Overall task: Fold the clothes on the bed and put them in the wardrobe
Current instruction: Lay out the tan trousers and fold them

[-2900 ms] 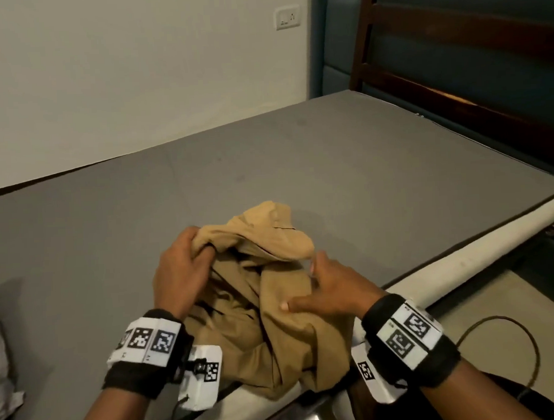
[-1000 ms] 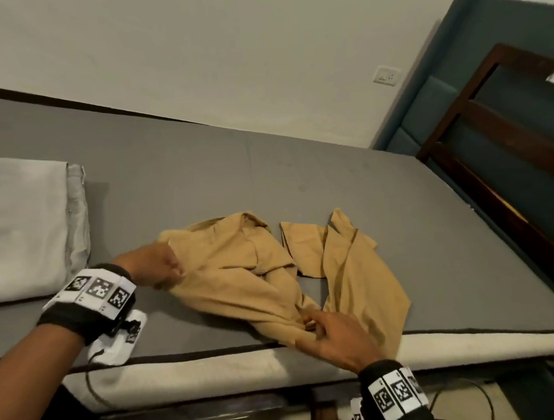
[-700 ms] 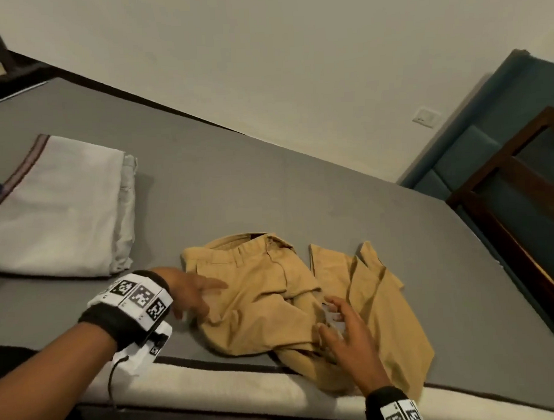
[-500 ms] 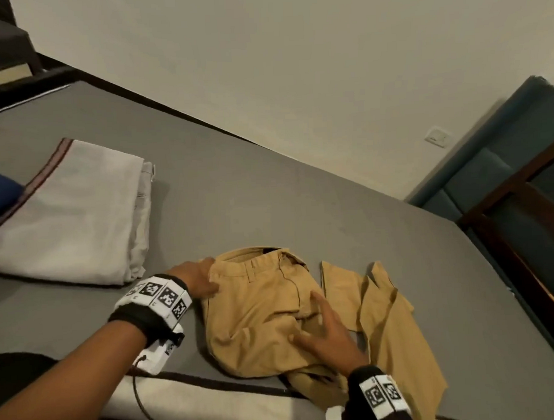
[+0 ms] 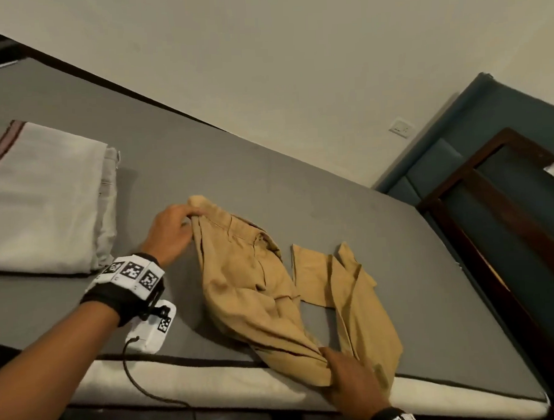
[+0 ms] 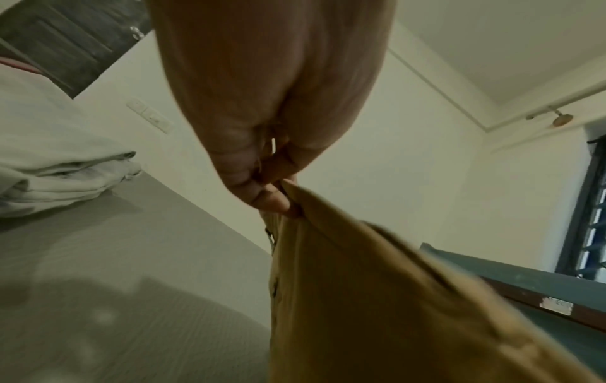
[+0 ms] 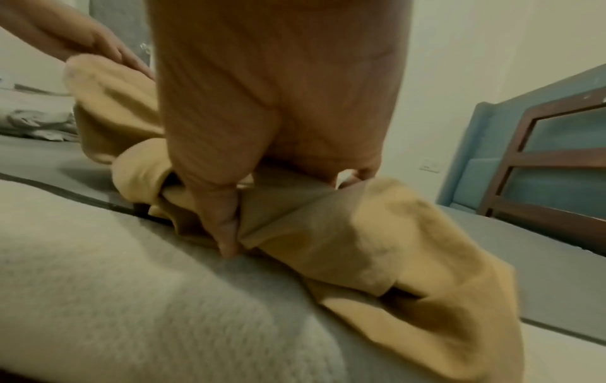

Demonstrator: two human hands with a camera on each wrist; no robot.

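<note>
The fingers (image 5: 355, 370) of the right hand (image 5: 353, 384) disappear under bunched cloth of the tan trousers (image 5: 256, 280) in the head view, so their tips cannot be seen there. The right wrist is cut off by that view's lower edge. In the left wrist view the trousers below the left hand's (image 6: 262, 103) fingers (image 6: 272, 199) are blurred and run off the frame. The folded white cloth (image 5: 43, 201), left of those fingers, is cropped by the head view's left edge.
</note>
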